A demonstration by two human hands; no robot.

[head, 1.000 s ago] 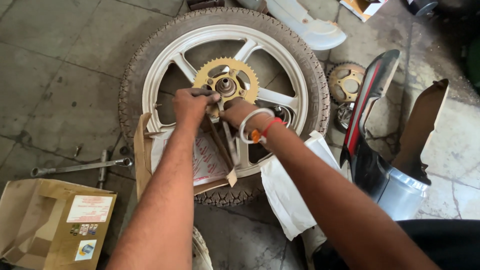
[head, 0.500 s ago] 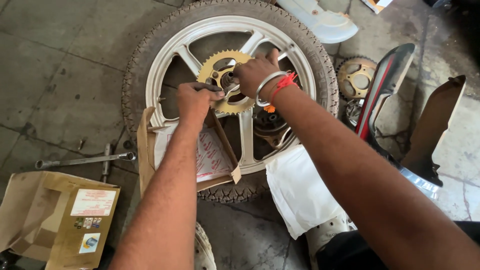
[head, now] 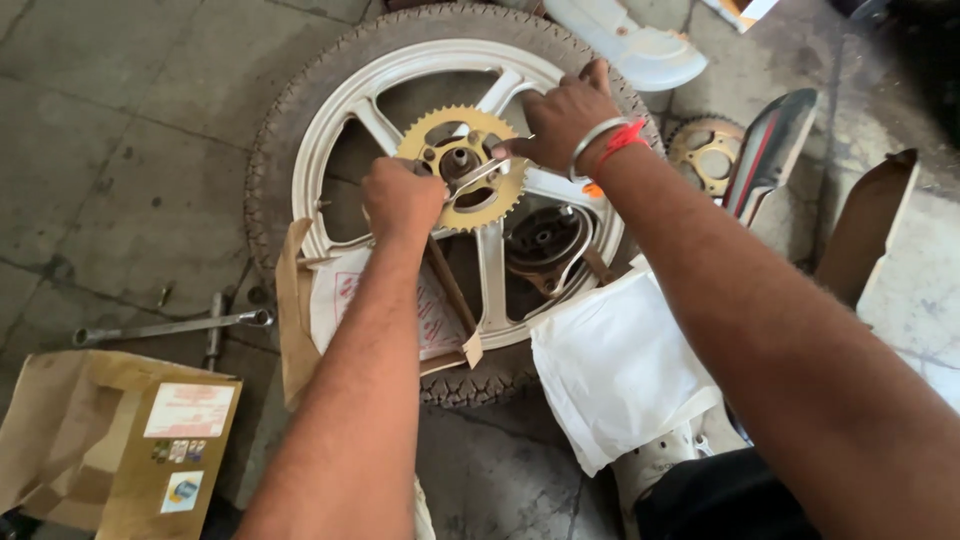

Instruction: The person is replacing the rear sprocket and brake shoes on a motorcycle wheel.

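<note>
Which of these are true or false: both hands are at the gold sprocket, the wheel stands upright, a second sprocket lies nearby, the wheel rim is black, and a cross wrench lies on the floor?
1. Both the left hand and the right hand are at the gold sprocket. True.
2. The motorcycle wheel stands upright. False: it lies flat on the floor.
3. A second sprocket lies to the right of the wheel. True.
4. The wheel rim is black. False: the spoked rim is white; only the tyre is dark.
5. A cross wrench lies on the floor, left of the wheel. True.
</note>
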